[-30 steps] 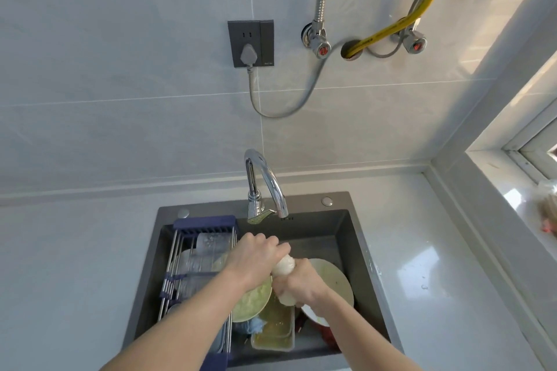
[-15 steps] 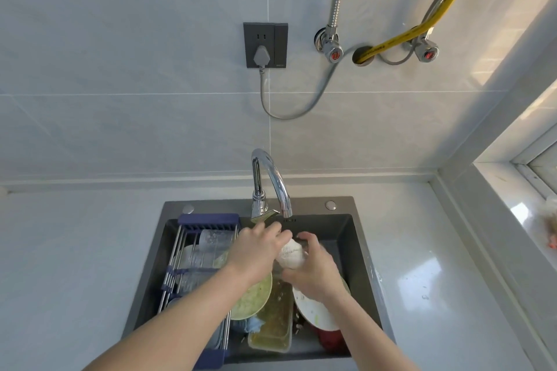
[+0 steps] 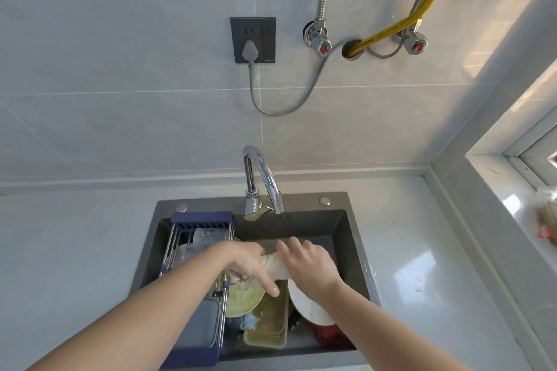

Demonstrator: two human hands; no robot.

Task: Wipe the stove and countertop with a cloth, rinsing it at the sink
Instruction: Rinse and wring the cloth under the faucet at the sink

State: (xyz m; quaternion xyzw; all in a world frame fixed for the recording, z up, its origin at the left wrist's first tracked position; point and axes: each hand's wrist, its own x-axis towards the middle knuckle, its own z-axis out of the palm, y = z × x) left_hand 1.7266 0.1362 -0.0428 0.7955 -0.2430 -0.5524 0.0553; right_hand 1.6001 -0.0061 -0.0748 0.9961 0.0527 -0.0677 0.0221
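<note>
A white cloth (image 3: 275, 265), twisted into a roll, is held over the dark sink (image 3: 352, 238) between both hands. My left hand (image 3: 247, 262) grips its left end, with one finger pointing down over the dishes. My right hand (image 3: 307, 265) wraps round its right end, fingers reaching toward the back wall of the sink. The chrome tap (image 3: 265, 184) arches just behind the hands; I cannot tell whether water runs from it. The white countertop (image 3: 422, 265) spreads to both sides of the sink. The stove is out of view.
Dirty dishes fill the sink: a green-smeared plate (image 3: 242, 300), a rectangular container (image 3: 266, 322), a white plate (image 3: 307, 307), something red (image 3: 331, 337). A blue-ended wire drying rack (image 3: 199, 250) spans its left side. A wall socket (image 3: 252, 39), valves and hoses hang above. A window sill (image 3: 512, 220) is right.
The hands dropped lower in the sink. The cloth went from a bunched ball between them to a twisted roll, and my left hand turned over with a finger pointing down.
</note>
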